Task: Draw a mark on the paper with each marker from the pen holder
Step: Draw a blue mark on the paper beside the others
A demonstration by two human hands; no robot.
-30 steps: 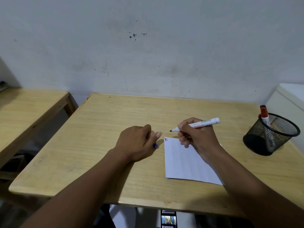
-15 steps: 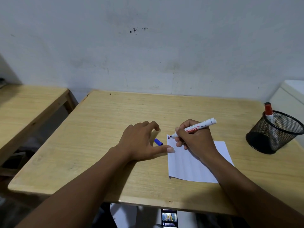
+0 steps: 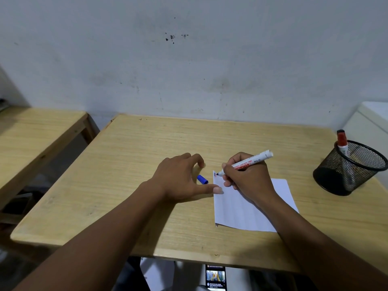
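Observation:
A white sheet of paper lies on the wooden table. My right hand grips an uncapped white marker, its tip touching the paper's top left corner beside small red and blue marks. My left hand rests open on the table, the thumb pressing the paper's left edge. A blue cap lies loose on the table between its thumb and fingers. A black mesh pen holder at the right holds a red-capped marker.
A second wooden table stands to the left across a gap. A white cabinet sits behind the pen holder. A lit phone shows below the table's near edge. The wall runs along the table's far edge.
My left hand let the blue cap drop onto the table and spread its fingers, thumb on the paper. My right hand lowered the marker tip from above the table to the paper's corner.

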